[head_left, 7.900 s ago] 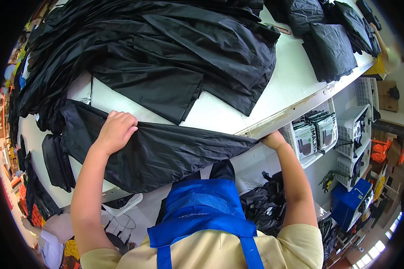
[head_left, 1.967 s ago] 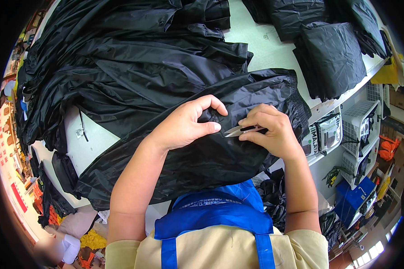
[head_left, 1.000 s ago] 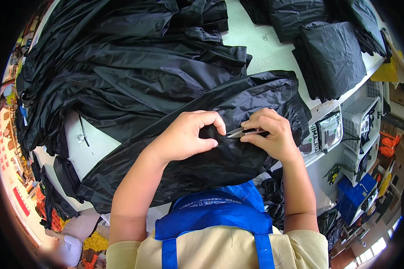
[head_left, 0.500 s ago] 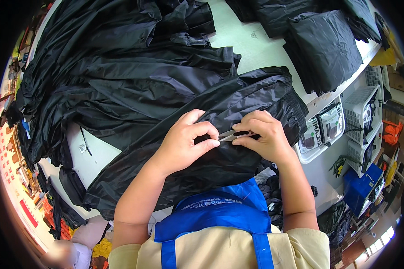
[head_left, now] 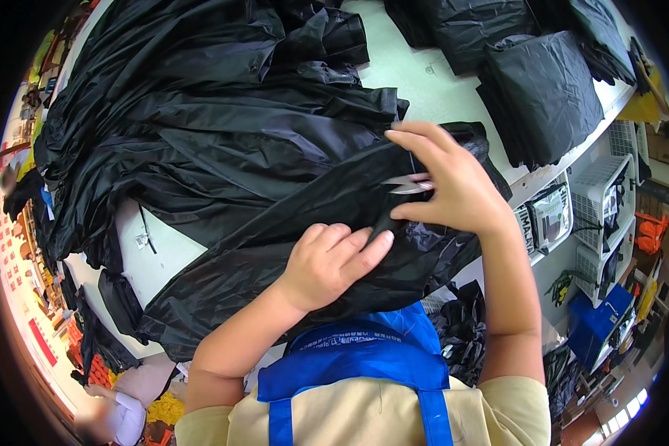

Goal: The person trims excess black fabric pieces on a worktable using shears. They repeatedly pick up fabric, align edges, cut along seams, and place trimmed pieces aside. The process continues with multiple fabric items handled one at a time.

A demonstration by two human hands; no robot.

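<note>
A shiny black garment (head_left: 275,215) lies spread and wrinkled in front of me. My left hand (head_left: 333,262) is closed near its right part, with a small fold of the cloth raised between thumb and fingers. Just up and to the right, my right hand (head_left: 457,178) holds small metal thread snips (head_left: 409,186). Their blades point left, apart from each other, above the cloth. The index finger and thumb of that hand are spread wide around the snips, whose handle is mostly hidden by the palm.
More black garments (head_left: 178,59) heap at the far left of the white table (head_left: 394,67). Folded black bundles (head_left: 546,97) lie at the far right. White plastic baskets (head_left: 602,193) and a blue box (head_left: 602,316) stand beyond the right edge. Another person (head_left: 123,420) is at lower left.
My right hand has moved up and away from my left, carrying the snips. My left hand has shifted slightly down and right and now lifts a fold of cloth.
</note>
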